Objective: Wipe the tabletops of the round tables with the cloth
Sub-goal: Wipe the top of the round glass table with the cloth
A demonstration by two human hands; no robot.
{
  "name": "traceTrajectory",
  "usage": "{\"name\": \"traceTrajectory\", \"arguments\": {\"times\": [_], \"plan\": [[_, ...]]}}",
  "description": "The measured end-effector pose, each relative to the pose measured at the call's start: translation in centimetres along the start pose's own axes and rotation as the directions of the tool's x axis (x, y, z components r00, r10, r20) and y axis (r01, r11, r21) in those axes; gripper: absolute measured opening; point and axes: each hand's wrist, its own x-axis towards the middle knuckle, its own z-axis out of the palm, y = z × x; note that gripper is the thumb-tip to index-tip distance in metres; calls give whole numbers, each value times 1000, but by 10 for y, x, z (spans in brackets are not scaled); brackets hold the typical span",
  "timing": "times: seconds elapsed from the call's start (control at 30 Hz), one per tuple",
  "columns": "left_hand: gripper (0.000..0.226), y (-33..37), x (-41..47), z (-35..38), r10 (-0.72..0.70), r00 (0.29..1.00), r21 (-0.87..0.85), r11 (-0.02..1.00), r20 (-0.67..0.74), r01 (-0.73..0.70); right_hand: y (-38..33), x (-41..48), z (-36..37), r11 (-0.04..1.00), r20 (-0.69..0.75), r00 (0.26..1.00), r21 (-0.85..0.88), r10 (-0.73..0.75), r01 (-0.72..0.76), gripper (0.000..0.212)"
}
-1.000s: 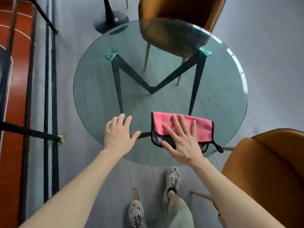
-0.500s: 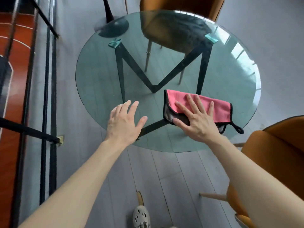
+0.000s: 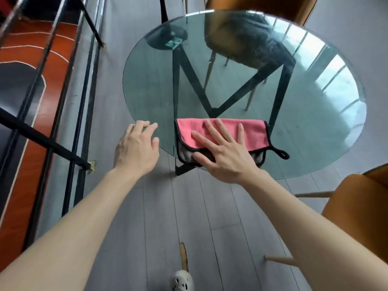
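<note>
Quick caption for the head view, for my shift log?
Right hand presses a folded pink cloth flat on the round glass tabletop near its front edge; left hand open at the rim.

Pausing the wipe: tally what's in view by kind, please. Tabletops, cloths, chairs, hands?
Round glass tabletop: 1
Pink cloth: 1
Orange chairs: 2, far chair, near chair
Hands: 2, left hand, right hand
Total: 6

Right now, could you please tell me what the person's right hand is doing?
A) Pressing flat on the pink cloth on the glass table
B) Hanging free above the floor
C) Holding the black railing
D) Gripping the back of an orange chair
A: the right hand lies with straight, spread fingers on the pink cloth, which rests on the glass tabletop near its front edge.
</note>
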Motion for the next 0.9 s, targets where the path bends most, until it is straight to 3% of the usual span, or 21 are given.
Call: {"name": "traceTrajectory", "arguments": {"times": [0.13, 0.43, 0.53, 0.7, 0.77, 0.83, 0.9], "plan": [[48, -3, 1, 0, 1, 1000, 12, 1000, 4, -1, 6, 54, -11, 997, 33, 997, 16, 76, -76, 81], [48, -2, 3, 0, -6, 1000, 0, 1000, 17, 6, -4, -61, 3, 998, 26, 998, 22, 64, -65, 79], [47, 0, 1, 1, 13, 1000, -5, 1000, 7, -13, 6, -2, -9, 992, 23, 993, 48, 114, -115, 85], [33, -18, 24, -12, 157, 987, -30, 987, 22, -156, 16, 121, -35, 944, 50, 946, 68, 321, -324, 97], [28, -34, 52, -22, 176, 984, -88, 981, 17, -174, 1, 110, -26, 933, 16, 938, 105, 345, -345, 96], [37, -50, 90, -26, 127, 992, -106, 986, -2, -126, -30, 60, -16, 944, -18, 951, 131, 309, -304, 92], [48, -60, 123, -25, 79, 995, -100, 992, 66, -72, -69, 0, -5, 967, -34, 972, 115, 232, -227, 89]]}}
